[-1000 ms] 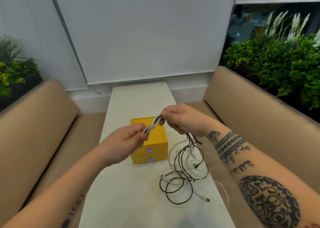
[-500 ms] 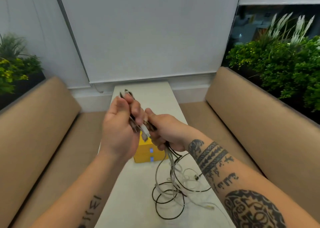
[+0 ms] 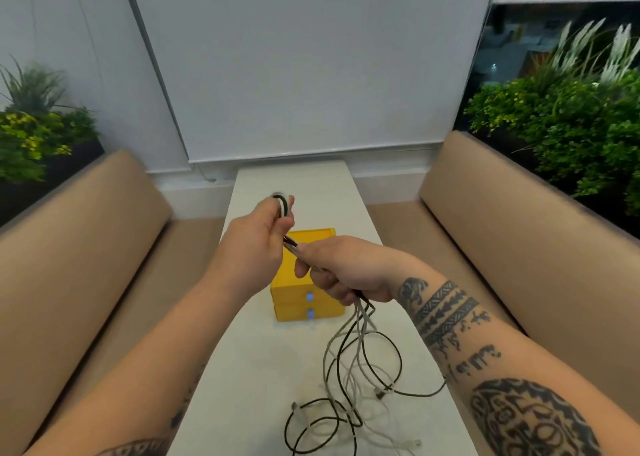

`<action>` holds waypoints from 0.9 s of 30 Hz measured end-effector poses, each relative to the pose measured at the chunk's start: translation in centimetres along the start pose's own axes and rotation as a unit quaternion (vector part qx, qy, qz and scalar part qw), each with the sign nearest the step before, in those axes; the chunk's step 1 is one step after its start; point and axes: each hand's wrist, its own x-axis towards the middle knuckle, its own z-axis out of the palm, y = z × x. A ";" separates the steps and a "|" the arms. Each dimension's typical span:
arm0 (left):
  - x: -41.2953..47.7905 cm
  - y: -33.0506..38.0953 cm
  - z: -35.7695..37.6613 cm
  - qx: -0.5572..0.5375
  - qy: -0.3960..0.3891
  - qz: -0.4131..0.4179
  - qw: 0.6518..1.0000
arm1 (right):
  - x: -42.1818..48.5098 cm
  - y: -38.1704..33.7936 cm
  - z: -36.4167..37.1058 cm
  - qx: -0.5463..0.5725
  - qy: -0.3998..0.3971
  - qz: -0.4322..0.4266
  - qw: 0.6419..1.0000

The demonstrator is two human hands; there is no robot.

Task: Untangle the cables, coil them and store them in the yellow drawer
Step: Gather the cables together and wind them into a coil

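Note:
Black and white cables (image 3: 349, 383) hang in a tangle from my hands down onto the white table (image 3: 249, 386). My left hand (image 3: 258, 239) grips a looped end of the bundle, which bends over its fingers. Just to its right and lower, my right hand (image 3: 341, 270) grips the same bundle, and the strands run down out of that fist. Behind my hands stands the yellow drawer unit (image 3: 306, 296), partly hidden, with two drawer fronts, each with a blue pull, both closed.
Tan padded benches flank the narrow table, left (image 3: 79, 247) and right (image 3: 519, 234). Green plants (image 3: 571, 116) stand behind both benches. A white wall panel closes the far end. Loose cable ends lie near the table's front edge.
My hands have lowered and moved slightly apart, the left one further from me. The hanging cables have shifted, with more slack spread on the table.

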 end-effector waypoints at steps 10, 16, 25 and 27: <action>-1.0 -2.6 0.8 0.079 -0.156 0.070 0.982 | -0.5 -0.7 -1.5 -0.313 0.134 -0.093 0.936; -1.9 -2.0 0.7 0.032 -0.287 0.060 0.956 | -0.8 -0.2 -2.1 -0.403 0.116 -0.120 0.900; -0.2 -3.6 -1.6 -0.419 -0.516 -0.121 0.738 | -0.3 1.6 -1.8 -0.434 0.159 -0.249 0.851; -0.7 -3.7 -0.9 -0.545 -0.578 -0.128 0.594 | 0.1 1.8 -1.7 -0.453 0.218 -0.336 0.797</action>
